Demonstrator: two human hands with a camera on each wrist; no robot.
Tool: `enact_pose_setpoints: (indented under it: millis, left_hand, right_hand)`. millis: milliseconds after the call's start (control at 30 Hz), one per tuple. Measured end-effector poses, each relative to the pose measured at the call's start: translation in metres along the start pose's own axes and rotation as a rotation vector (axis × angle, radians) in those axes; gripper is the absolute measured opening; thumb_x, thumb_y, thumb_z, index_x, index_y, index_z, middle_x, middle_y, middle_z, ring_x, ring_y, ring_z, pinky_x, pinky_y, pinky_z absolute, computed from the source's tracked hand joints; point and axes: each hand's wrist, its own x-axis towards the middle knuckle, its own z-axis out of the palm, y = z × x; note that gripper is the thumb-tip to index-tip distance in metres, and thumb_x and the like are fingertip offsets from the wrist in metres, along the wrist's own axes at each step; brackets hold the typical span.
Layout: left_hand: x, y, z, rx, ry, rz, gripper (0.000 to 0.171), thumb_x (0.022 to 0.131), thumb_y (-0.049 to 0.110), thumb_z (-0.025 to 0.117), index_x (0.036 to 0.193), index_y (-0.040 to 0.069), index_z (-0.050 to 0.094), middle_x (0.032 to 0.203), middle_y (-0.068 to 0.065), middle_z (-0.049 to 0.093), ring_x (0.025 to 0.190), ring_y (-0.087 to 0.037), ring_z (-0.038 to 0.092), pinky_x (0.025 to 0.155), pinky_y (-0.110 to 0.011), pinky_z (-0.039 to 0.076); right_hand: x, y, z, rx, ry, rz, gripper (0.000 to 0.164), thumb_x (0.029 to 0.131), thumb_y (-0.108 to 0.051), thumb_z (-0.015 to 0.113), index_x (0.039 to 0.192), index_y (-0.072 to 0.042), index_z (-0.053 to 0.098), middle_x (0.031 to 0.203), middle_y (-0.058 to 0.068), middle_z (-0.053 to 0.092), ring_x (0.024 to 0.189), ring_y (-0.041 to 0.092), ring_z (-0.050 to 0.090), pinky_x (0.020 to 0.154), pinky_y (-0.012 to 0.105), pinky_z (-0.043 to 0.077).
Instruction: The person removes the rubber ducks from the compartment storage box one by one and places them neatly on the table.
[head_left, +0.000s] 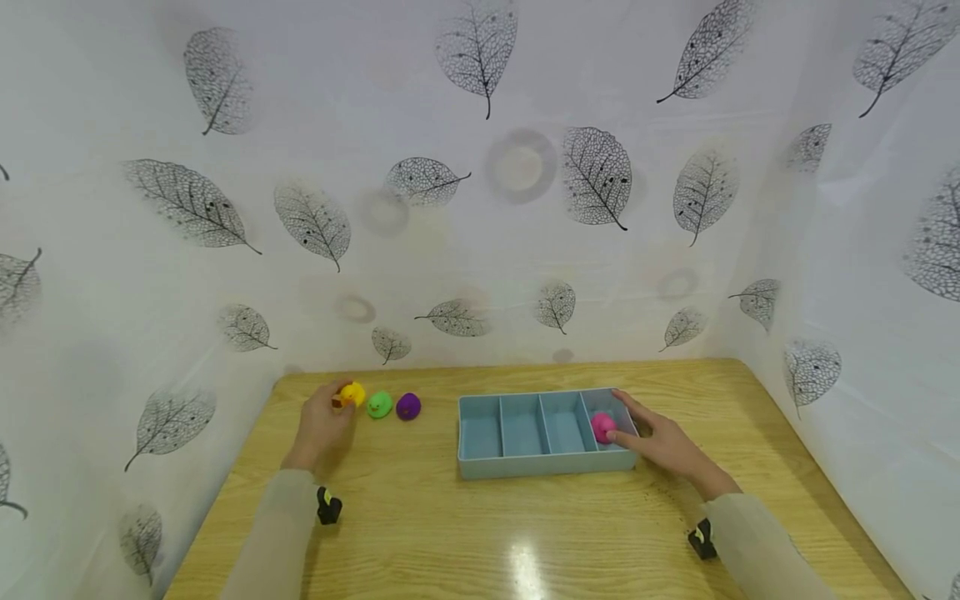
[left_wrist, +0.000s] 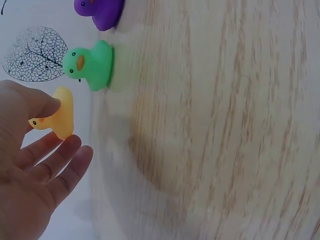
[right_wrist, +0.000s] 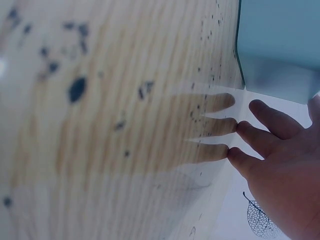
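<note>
My left hand pinches a yellow rubber duck between thumb and fingers, at the table's back left. In the left wrist view, the duck's base appears raised off the tabletop. Just to its right sit a green duck and a purple duck, both upright. A light blue box with several compartments in a row lies right of centre. Its rightmost compartment contains a pink duck. My right hand holds the box's right end, thumb over the rim beside the pink duck; other fingertips reach down outside the wall.
The wooden table ends at a pale curtain with leaf prints, which rises behind it and along both sides. Small dark marks speckle the tabletop near the right hand. A black wrist device is on each forearm.
</note>
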Motion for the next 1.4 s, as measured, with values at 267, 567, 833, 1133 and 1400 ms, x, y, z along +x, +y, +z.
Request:
enact_pose_setpoints:
  millis: [267, 567, 833, 1133, 1400]
  left_hand:
    - [0.002, -0.007, 0.002, -0.017, -0.037, -0.050, 0.047, 0.103, 0.004, 0.054, 0.149, -0.006, 0.051, 0.145, -0.034, 0.055, 0.122, -0.047, 0.060, 0.104, -0.059, 0.053]
    - [0.004, -0.012, 0.006, 0.008, -0.055, -0.050, 0.048, 0.102, 0.004, 0.053, 0.150, -0.005, 0.050, 0.147, -0.034, 0.054, 0.125, -0.047, 0.059, 0.106, -0.060, 0.052]
    - [0.006, -0.015, 0.009, 0.032, -0.043, -0.025, 0.048, 0.101, 0.002, 0.054, 0.148, -0.007, 0.052, 0.145, -0.035, 0.056, 0.121, -0.045, 0.061, 0.103, -0.058, 0.054]
    - [0.007, -0.017, 0.007, 0.048, -0.052, -0.044, 0.048, 0.102, 0.003, 0.053, 0.148, -0.007, 0.051, 0.140, -0.035, 0.059, 0.113, -0.040, 0.062, 0.100, -0.057, 0.054]
    - [0.007, -0.019, 0.006, 0.067, -0.081, -0.040, 0.047, 0.102, 0.002, 0.053, 0.147, -0.006, 0.052, 0.145, -0.035, 0.056, 0.124, -0.047, 0.060, 0.106, -0.062, 0.051]
  right_hand:
    - [0.000, 0.000, 0.001, 0.001, -0.002, 0.006, 0.087, 0.100, -0.051, 0.068, 0.170, -0.026, 0.022, 0.170, 0.027, 0.027, 0.151, 0.056, 0.033, 0.114, 0.077, 0.036]
    - [0.002, -0.001, 0.001, 0.001, -0.004, 0.010, 0.088, 0.100, -0.053, 0.067, 0.170, -0.025, 0.022, 0.170, 0.028, 0.027, 0.151, 0.056, 0.032, 0.115, 0.077, 0.035]
    - [0.002, 0.000, 0.001, 0.000, -0.004, 0.018, 0.088, 0.099, -0.053, 0.068, 0.170, -0.027, 0.022, 0.170, 0.027, 0.027, 0.151, 0.056, 0.032, 0.114, 0.078, 0.036]
    - [0.001, 0.001, 0.000, -0.006, -0.001, 0.010, 0.087, 0.099, -0.052, 0.068, 0.170, -0.028, 0.022, 0.170, 0.028, 0.027, 0.151, 0.057, 0.033, 0.113, 0.078, 0.036]
    - [0.001, 0.000, 0.001, -0.015, 0.003, 0.006, 0.087, 0.100, -0.051, 0.068, 0.170, -0.028, 0.022, 0.169, 0.028, 0.029, 0.149, 0.057, 0.036, 0.112, 0.077, 0.039]
